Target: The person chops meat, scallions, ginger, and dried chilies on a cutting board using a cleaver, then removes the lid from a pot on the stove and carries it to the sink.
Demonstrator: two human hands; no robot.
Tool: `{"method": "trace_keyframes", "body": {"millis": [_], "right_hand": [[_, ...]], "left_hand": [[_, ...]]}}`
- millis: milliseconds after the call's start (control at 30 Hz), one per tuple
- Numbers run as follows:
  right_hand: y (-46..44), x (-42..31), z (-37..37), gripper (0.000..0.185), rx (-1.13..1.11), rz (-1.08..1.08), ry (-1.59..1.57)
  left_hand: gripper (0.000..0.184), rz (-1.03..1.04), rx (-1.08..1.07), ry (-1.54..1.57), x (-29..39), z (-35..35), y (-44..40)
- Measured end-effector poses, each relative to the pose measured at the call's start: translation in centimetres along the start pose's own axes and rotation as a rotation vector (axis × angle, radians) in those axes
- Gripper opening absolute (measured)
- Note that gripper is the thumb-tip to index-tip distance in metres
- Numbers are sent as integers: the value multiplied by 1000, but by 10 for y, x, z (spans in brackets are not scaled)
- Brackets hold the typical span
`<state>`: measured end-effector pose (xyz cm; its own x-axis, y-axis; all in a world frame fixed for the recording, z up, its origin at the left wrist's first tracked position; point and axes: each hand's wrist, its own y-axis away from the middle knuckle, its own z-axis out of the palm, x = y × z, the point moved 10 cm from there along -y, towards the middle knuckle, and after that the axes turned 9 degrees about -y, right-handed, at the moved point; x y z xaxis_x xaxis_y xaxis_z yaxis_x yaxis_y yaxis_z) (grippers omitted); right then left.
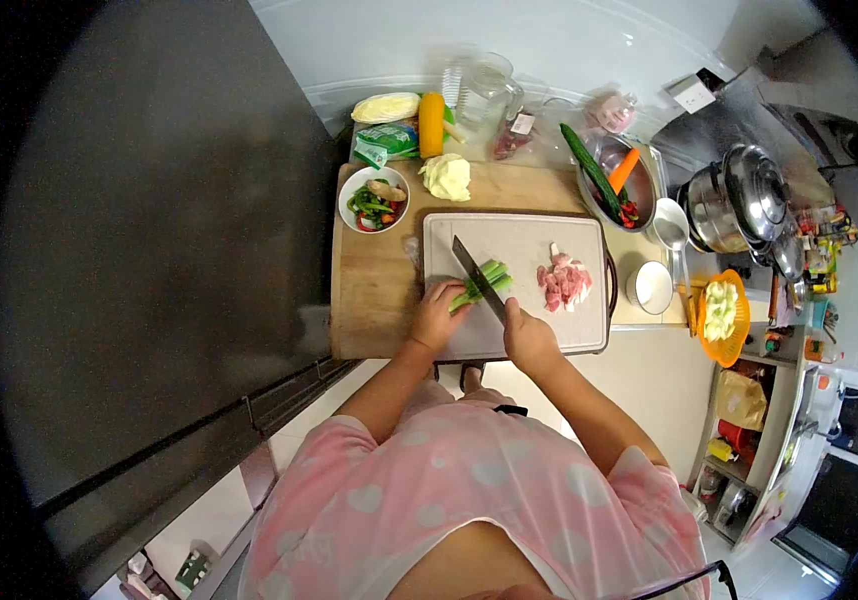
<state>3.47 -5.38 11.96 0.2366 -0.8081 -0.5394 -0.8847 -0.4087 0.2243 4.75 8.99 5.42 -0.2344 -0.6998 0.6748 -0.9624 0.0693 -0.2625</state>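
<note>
Knife (478, 277) and green stalks (495, 272) meet under my hands on the left part of the pale cutting board (534, 228). My right hand (531, 337) is closed around the knife's handle at the near end, and the blade slants away to the far left, crossing the stalks. My left hand (438, 315) is closed on the stalks just left of the blade, fingers bent over them; more of the stalks lies on the blade's right side. Cut pink meat (564, 281) sits in a loose heap on the right part of the board, well apart from the knife.

Beneath the board is the wooden counter (367, 292). On its far left stands a white bowl (345, 192) of green and red pieces, with a pale cabbage piece (447, 177) to its right. Beyond the board's far right corner, a metal bowl (609, 151) holds a cucumber (589, 165) and a carrot (625, 169). Nearer, a small white bowl (652, 287) stands right of the board.
</note>
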Motion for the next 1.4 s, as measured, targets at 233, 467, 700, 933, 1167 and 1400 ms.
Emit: {"method": "trace_keyframes", "body": {"millis": [233, 467, 700, 933, 1167, 1400], "right_hand": [[-9, -9, 13, 35, -118, 33, 78], [-30, 2, 42, 36, -160, 81, 41], [-29, 9, 50, 36, -34, 20, 66], [-27, 14, 31, 30, -65, 16, -83], [23, 66, -29, 40, 360, 192, -370], [47, 102, -35, 38, 364, 332, -211]], "left_hand": [[28, -26, 10, -17, -3, 0, 2], [27, -3, 23, -34, 0, -4, -1], [34, 4, 15, -130, 2, -2, 4], [32, -58, -6, 46, -32, -26, -1], [29, -33, 8, 33, 9, -9, -74], [41, 170, -165, -39, 35, 44, -78]]}}
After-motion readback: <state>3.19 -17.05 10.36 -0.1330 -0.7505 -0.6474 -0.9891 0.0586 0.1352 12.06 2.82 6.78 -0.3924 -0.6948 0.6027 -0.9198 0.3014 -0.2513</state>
